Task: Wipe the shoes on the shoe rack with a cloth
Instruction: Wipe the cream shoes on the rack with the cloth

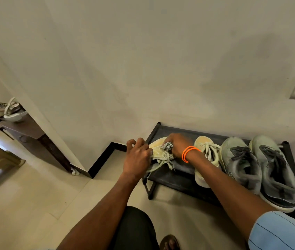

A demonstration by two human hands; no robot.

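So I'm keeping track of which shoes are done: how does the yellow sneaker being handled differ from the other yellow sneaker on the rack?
The handled yellow sneaker is tipped toward the rack's left end; the other yellow sneaker sits flat on its sole. The left hand holds the first while the right hand presses a cloth on it; the second is untouched. Both are pale yellow, laced, on the black shoe rack.

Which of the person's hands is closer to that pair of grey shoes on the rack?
The right hand. It holds a cloth on the pale yellow shoe, with one more yellow shoe between it and the grey shoes. The left hand grips that shoe's far side, farther away.
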